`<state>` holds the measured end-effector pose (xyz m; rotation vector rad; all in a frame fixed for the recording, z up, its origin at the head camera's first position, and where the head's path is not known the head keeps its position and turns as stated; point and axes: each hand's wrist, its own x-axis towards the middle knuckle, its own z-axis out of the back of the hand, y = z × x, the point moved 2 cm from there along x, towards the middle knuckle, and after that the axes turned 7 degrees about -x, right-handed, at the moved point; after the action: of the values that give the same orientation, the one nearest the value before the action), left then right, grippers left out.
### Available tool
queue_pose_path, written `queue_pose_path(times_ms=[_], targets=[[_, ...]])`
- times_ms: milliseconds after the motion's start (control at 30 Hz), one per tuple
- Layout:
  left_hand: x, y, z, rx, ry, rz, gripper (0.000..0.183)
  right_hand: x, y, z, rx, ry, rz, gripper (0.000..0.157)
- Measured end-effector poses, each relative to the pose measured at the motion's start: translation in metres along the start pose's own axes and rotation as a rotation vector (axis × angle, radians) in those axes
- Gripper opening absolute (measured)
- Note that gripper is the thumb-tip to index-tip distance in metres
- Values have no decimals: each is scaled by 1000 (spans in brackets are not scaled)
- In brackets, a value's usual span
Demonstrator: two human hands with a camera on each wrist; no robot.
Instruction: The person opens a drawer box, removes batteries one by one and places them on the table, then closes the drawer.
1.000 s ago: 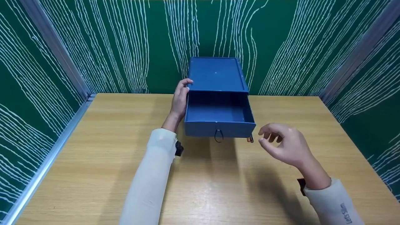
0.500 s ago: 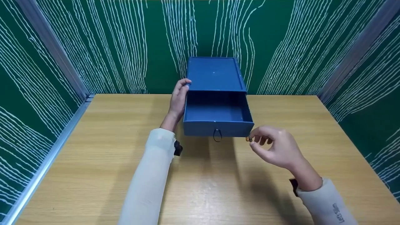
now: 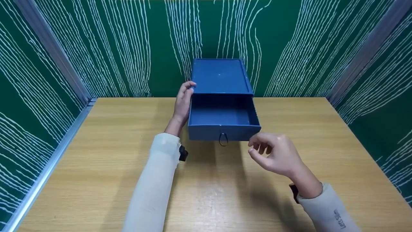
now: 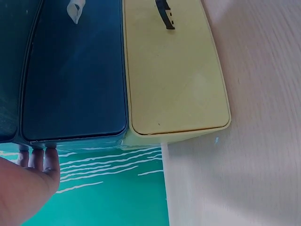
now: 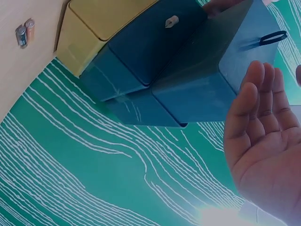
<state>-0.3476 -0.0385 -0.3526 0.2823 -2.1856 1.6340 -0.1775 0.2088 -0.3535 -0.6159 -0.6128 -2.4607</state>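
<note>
A drawer unit stands upright on the table, its blue top drawer pulled out with nothing seen inside. A black loop handle hangs on the drawer's front. Below are a dark blue drawer and a yellow drawer, both pushed in. My left hand rests against the unit's left side, fingers pressing it near the top. By the drawer's front right corner, my right hand is raised with loosely bent fingers and holds nothing. In the right wrist view its palm faces the drawer front.
Two small batteries lie on the table beside the unit, hidden behind my right hand in the head view. Green panels with white wavy lines stand behind and at both sides. Wooden tabletop extends around the unit.
My right hand has moved left, toward the drawer's front right corner, and now covers the batteries in the head view. The left hand and open drawer stay as they were.
</note>
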Motion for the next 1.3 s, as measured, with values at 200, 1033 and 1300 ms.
queue_pose_path(times_ms=[200, 1033, 1300], targets=[[2, 6, 2, -18, -4, -4, 26, 2, 6, -8, -4, -8, -8, 5], [-5, -9, -3, 38, -12, -16, 27, 18, 33, -32, 45, -79, 62, 8], [-1, 1, 1, 8, -17, 9, 26, 20, 37, -37, -20, -127, 81, 7]])
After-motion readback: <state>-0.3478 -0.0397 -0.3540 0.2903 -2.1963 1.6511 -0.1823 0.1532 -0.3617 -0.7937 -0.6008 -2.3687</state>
